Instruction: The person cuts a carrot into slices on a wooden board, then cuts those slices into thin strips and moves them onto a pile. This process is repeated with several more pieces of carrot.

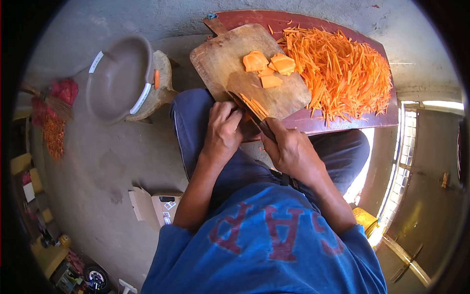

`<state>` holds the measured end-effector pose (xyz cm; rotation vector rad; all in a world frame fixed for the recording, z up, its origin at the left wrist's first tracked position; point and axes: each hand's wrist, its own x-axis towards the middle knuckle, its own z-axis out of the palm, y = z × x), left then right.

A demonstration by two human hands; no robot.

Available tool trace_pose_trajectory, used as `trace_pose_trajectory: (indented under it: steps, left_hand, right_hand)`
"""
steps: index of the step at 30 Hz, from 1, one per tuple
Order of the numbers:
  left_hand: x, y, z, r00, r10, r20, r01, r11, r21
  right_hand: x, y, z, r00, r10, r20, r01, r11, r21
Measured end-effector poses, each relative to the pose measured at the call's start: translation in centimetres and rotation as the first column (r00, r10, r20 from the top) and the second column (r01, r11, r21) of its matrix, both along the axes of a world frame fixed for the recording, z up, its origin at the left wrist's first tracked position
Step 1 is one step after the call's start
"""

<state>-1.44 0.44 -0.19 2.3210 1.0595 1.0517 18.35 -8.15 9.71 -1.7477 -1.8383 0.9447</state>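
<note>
My right hand [290, 151] is wrapped round the handle of a knife [250, 113], its dark blade slanting up and left along the near edge of a worn wooden cutting board [215, 61]. Beside the blade lie a few thin orange strips [254, 105], which look like carrot. My left hand [223, 128] is curled at the board's near edge by the blade's far end; whatever its fingers grip is hidden. Farther up the board sit flat orange slices [269, 66] in small stacks. A large heap of orange shreds [342, 73] covers much of the red table [377, 117] to the right.
On the left, a brown plastic basin [117, 81] leans on a low stool [164, 78]. An opened cardboard box [147, 208] lies on the floor. A broom [49, 103] and red bag [63, 90] are at the far left. A wall rises behind the table.
</note>
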Motion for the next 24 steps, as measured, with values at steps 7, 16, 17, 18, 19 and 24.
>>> trace_pose_trajectory:
  steps: [7, 16, 17, 18, 19, 24]
  left_hand:
    - [0.0, -0.2, 0.4, 1.0, -0.01, -0.02, 0.011, 1.0, 0.029]
    - [0.0, -0.3, 0.9, 0.996, -0.05, -0.068, 0.051, 0.999, 0.008]
    - [0.1, -0.4, 1.3, 0.997, -0.053, -0.06, 0.053, 0.999, 0.005]
    - [0.2, -0.3, 1.5, 0.997, -0.053, -0.055, 0.054, 0.998, 0.012]
    - [0.2, -0.2, 1.6, 0.997, -0.054, -0.05, 0.055, 0.998, 0.019]
    - [-0.1, 0.1, -0.1, 0.998, -0.038, -0.055, 0.042, 0.996, 0.08]
  right_hand:
    - [0.3, -0.8, 0.6, 0.999, -0.003, -0.039, 0.004, 1.0, 0.01]
    - [-0.4, -0.7, 0.0, 1.0, -0.01, -0.01, 0.011, 1.0, 0.019]
    - [-0.2, -0.3, -0.1, 1.0, -0.006, -0.018, 0.007, 1.0, 0.009]
    - [-0.1, -0.1, -0.1, 1.0, -0.006, -0.028, 0.006, 1.0, -0.001]
    - [-0.1, 0.1, 0.0, 0.999, -0.007, -0.037, 0.006, 1.0, -0.01]
    - [0.1, -0.9, 0.4, 1.0, 0.002, -0.013, -0.002, 1.0, 0.009]
